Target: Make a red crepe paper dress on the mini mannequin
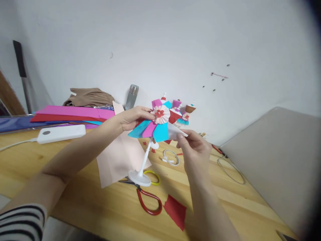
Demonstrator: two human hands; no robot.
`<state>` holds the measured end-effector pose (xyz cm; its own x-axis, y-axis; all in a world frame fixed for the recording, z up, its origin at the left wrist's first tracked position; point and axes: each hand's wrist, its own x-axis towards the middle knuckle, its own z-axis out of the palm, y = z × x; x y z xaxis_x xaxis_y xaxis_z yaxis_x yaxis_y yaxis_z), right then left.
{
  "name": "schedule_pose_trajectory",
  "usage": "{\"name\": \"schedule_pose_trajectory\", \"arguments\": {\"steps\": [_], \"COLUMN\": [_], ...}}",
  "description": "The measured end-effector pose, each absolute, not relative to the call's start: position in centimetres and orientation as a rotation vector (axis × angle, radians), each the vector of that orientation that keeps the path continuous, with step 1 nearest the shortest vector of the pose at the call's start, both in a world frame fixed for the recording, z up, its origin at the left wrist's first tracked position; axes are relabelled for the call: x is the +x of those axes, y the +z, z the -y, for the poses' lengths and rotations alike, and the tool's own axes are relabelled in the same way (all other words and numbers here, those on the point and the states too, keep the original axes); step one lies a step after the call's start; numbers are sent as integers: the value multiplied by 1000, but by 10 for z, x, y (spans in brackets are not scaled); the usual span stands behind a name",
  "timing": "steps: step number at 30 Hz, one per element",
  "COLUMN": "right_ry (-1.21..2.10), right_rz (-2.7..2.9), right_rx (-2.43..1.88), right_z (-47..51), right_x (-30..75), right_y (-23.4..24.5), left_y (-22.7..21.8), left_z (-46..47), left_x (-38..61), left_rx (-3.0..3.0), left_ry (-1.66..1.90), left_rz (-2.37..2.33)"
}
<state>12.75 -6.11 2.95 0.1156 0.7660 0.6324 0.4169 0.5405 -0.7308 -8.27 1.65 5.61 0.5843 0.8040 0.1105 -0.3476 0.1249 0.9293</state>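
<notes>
My left hand (132, 117) pinches the waist of a paper dress figure (155, 125) on a white stand (140, 174), lifted off the wooden table (75, 187). The dress has blue and pink panels and a white pleated rosette with a red flower. My right hand (194, 147) pinches a white paper panel (175, 132) at the skirt's right edge. Behind it, two more small paper dress figures (182, 113) stand by the wall.
Red-handled scissors (147, 201), a red paper scrap (175, 211) and a pale pink sheet (120, 157) lie below. Coloured paper sheets (72, 113), a white power bank (61, 133), a metal bottle (132, 96), a white cable (170, 157) and a grey laptop lid (276, 160) are around.
</notes>
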Motion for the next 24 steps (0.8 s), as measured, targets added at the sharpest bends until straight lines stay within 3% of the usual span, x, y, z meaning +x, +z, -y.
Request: {"name": "schedule_pose_trajectory", "arguments": {"steps": [9,17,24], "right_ry": [336,-290,-366], "right_rz": [1553,1923,1995], "right_rx": [-986,-729,-759], "right_z": [68,68,65], "right_x": [123,117,116], "right_y": [21,16,11], "left_y": [47,41,39], "left_z": [-16,-18,-17], "left_x": [-85,-86,-85], "left_rx": [1147,1143,1097], "left_ry": [866,897,891], "left_rz": [-401,-463,-429]}}
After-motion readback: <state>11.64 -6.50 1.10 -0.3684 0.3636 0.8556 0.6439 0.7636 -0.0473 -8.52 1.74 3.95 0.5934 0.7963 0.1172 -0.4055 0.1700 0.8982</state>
